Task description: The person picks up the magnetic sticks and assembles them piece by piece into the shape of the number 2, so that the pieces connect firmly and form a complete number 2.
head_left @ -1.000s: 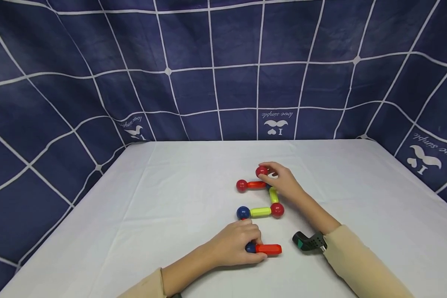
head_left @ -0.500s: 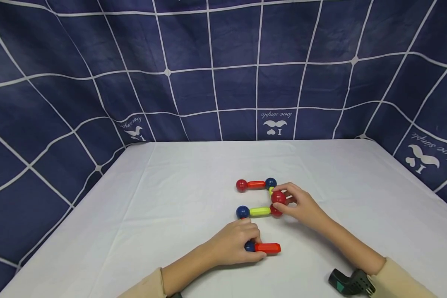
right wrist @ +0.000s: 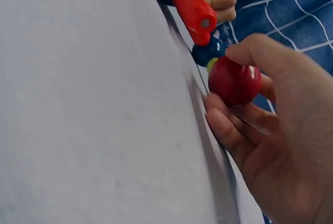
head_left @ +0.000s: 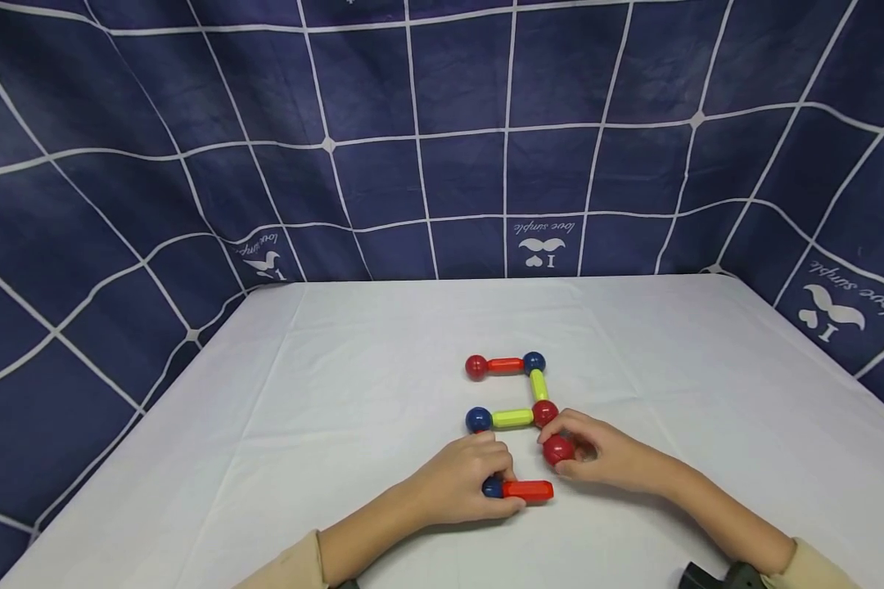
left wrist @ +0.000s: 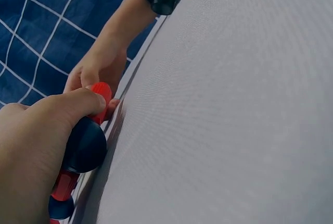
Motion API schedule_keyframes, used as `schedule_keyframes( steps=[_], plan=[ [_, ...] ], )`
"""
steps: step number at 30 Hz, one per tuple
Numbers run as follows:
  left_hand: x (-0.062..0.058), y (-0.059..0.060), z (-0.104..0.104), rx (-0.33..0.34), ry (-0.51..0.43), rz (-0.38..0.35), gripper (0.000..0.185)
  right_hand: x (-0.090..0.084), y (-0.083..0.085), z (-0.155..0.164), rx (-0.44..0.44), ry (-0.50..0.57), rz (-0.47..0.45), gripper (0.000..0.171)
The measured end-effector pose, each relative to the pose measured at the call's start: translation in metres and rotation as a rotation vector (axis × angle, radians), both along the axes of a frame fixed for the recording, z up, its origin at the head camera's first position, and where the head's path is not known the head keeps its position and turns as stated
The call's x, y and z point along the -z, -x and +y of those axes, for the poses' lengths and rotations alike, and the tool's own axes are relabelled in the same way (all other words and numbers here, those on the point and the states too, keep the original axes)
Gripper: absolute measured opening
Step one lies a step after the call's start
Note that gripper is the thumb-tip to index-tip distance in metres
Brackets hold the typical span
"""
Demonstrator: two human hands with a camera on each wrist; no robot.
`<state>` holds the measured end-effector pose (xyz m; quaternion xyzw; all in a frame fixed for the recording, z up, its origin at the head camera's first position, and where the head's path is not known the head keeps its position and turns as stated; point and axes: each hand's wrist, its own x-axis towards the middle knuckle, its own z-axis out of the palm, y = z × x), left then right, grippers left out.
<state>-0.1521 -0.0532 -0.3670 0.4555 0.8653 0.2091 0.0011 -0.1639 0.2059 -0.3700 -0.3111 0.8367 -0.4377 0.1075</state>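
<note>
In the head view, my left hand (head_left: 466, 484) grips a red magnetic rod (head_left: 530, 491) near where it meets a blue ball (head_left: 492, 487), thumb along the rod. Its knuckles partly hide another red rod that leads up to a second blue ball (head_left: 479, 420). My right hand (head_left: 611, 454) pinches a loose red ball (head_left: 558, 450) between thumb and fingers, just off the free end of the held rod. The right wrist view shows that red ball (right wrist: 235, 82) at the fingertips and the metal tip of the red rod (right wrist: 196, 13) facing it.
Beyond the hands, the chain runs on: a yellow rod (head_left: 512, 418), a red ball (head_left: 545, 412), another yellow rod (head_left: 538, 385), a blue ball (head_left: 534, 362), a red rod (head_left: 505, 365) and a red end ball (head_left: 476, 367). A white cloth (head_left: 324, 393) covers the table; a blue checked curtain (head_left: 383, 180) hangs around it.
My right hand has carried the red ball from the far end of the chain toward me, down beside the red rod. My left hand has kept its place and grip.
</note>
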Motion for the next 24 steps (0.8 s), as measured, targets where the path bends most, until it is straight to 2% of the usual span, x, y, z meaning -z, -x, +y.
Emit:
schedule_keyframes(
  steps=[7,14,17,24],
  plan=[
    [0.000,0.000,0.000,-0.014,-0.008,0.004,0.019,-0.002,0.004,0.003,-0.046,0.014,-0.182,0.030],
    [0.000,-0.001,0.000,-0.013,-0.012,0.021,0.020,-0.005,0.006,0.012,-0.180,0.094,-0.323,0.030],
    [0.001,-0.001,0.000,-0.007,-0.015,0.024,0.019,-0.005,0.007,0.013,-0.208,0.115,-0.384,0.033],
    [0.001,-0.001,0.000,-0.013,-0.027,0.050,0.020,-0.007,0.002,0.009,-0.215,0.101,-0.383,0.032]
  ],
)
